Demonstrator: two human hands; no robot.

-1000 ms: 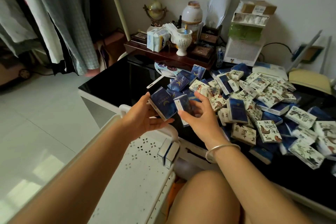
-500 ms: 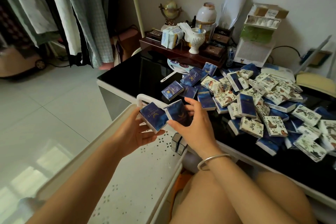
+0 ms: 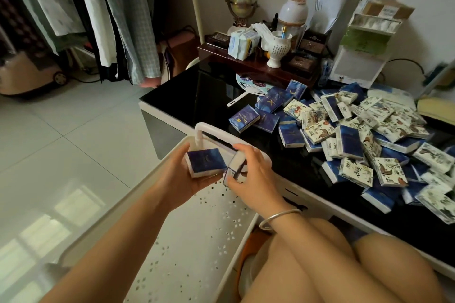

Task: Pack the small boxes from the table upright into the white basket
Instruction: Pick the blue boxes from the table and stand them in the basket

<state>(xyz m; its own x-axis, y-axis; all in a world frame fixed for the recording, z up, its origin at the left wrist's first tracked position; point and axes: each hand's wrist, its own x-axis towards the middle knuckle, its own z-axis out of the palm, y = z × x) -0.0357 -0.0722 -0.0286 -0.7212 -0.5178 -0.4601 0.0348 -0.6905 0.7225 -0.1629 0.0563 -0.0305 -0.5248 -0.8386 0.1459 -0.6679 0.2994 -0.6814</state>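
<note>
A glossy black bench with a white edge fills the frame from 12 to 4 o'clock. At 9 o'clock lies pale tiled floor, with hanging clothes above it at 11 o'clock.

A long white basket with small cut-out holes in its base runs from 7 o'clock up to the centre, its far end with a raised handle meeting the bench's near edge.

Across the bench from 1 to 4 o'clock sprawls a loose pile of small boxes, some dark blue, some white with drawn figures, lying flat or tilted over one another.

Bare knees sit at 5 o'clock, beside the basket.

At 1 o'clock, against the wall, a dark wooden tray carries a white cup, a small globe and a white jar.

At the centre, over the basket's far end, the left hand is closed around a blue box, held flat with its blue face up. Just to its 3 o'clock the right hand, with a silver bangle at the wrist, pinches a second box turned on edge, nearly upright, touching the first box's corner. Whether it rests on the basket floor cannot be told.
</note>
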